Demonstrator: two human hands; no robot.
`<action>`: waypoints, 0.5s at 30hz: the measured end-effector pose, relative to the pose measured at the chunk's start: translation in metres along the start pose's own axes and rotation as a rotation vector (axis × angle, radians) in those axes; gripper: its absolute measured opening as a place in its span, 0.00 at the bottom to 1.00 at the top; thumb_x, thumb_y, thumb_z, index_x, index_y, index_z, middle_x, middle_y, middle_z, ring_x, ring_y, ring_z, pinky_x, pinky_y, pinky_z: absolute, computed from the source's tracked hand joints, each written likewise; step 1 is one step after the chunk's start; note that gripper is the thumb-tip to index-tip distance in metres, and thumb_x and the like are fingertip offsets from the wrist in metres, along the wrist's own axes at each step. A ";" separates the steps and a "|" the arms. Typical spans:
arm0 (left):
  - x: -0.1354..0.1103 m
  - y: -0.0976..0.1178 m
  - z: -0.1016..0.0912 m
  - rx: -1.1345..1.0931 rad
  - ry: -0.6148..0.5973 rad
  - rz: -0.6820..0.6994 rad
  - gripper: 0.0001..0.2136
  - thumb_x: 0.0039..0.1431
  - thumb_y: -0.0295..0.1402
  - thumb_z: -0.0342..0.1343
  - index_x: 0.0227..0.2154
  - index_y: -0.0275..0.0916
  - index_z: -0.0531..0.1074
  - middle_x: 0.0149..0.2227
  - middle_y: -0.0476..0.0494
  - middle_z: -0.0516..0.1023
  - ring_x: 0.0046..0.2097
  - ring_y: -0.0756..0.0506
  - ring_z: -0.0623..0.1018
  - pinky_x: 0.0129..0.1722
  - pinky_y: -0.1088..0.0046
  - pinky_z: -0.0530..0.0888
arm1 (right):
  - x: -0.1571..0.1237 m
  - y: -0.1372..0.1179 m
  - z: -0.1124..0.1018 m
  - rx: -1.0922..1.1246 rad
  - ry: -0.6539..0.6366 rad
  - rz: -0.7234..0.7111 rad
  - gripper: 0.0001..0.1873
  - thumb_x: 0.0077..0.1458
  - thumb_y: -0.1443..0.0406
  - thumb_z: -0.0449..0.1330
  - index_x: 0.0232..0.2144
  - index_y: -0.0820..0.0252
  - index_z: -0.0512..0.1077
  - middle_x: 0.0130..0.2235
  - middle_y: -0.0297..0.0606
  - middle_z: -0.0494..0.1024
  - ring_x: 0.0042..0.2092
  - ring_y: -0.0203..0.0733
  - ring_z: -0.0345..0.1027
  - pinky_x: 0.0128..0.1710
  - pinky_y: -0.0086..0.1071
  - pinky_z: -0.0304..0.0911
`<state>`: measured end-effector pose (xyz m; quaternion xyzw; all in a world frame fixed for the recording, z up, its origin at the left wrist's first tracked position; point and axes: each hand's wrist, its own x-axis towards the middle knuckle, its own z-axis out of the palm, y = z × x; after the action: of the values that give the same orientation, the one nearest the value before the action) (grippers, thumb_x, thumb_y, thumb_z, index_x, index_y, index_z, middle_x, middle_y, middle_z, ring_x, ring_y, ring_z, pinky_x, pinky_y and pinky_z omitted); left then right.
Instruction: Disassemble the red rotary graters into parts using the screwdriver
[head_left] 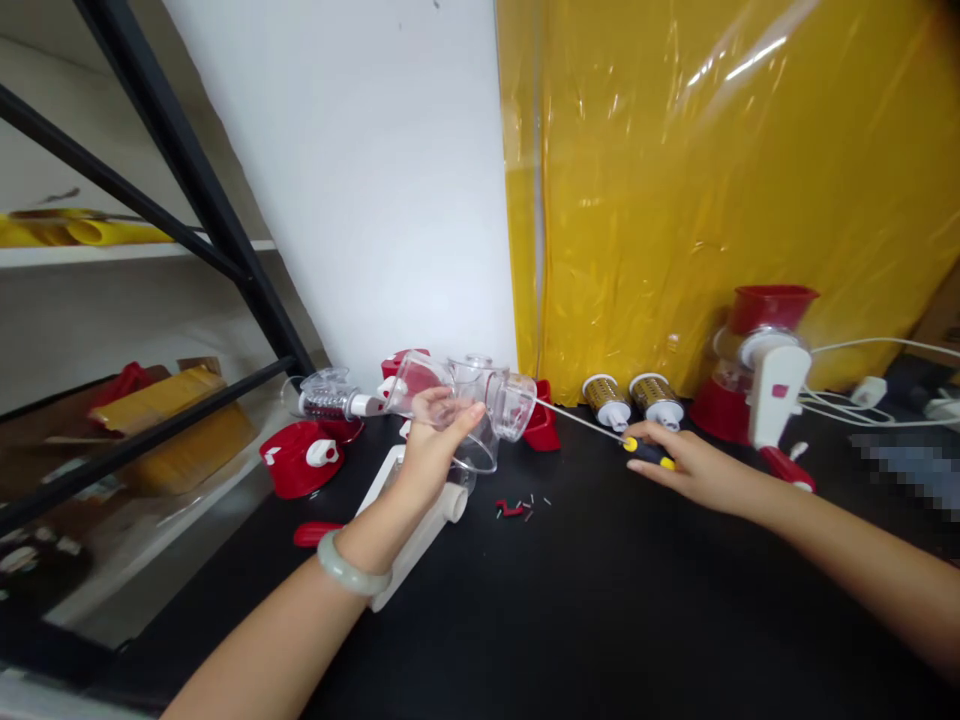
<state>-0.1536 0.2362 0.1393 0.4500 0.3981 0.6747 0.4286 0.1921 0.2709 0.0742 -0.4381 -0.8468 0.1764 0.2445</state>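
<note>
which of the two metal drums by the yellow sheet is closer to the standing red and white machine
The right drum, seen just above the right hand; the left drum sits farther from the machine.

The single view looks out from the person's head, facing forward and down over the black table [585,610] to the white wall [352,180] and yellow plastic sheet [712,180] on its far side. It sits close behind the left hand [436,440] and right hand [697,472], wide enough to include the shelves [112,256] on the left.
</note>
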 end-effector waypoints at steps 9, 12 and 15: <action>-0.008 -0.025 -0.024 -0.001 0.069 -0.107 0.27 0.43 0.40 0.74 0.42 0.41 0.65 0.40 0.45 0.80 0.44 0.44 0.81 0.43 0.67 0.76 | -0.006 0.015 0.011 0.023 0.057 -0.114 0.16 0.61 0.53 0.61 0.46 0.55 0.75 0.47 0.43 0.77 0.47 0.46 0.73 0.48 0.39 0.71; -0.011 -0.030 -0.025 -0.026 0.052 -0.136 0.27 0.42 0.42 0.74 0.42 0.41 0.67 0.40 0.44 0.80 0.42 0.43 0.82 0.40 0.68 0.78 | -0.007 0.021 0.023 -0.007 0.183 -0.161 0.10 0.60 0.56 0.62 0.36 0.57 0.72 0.39 0.40 0.75 0.40 0.41 0.72 0.41 0.34 0.70; -0.015 -0.031 -0.022 -0.019 0.061 -0.136 0.27 0.41 0.42 0.74 0.42 0.40 0.69 0.40 0.43 0.80 0.42 0.43 0.82 0.38 0.68 0.78 | -0.013 0.025 0.031 -0.025 0.220 -0.070 0.14 0.59 0.53 0.63 0.39 0.56 0.71 0.40 0.40 0.76 0.40 0.42 0.73 0.40 0.33 0.71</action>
<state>-0.1647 0.2290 0.1003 0.3972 0.4340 0.6612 0.4655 0.1967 0.2712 0.0327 -0.4283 -0.8317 0.1079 0.3365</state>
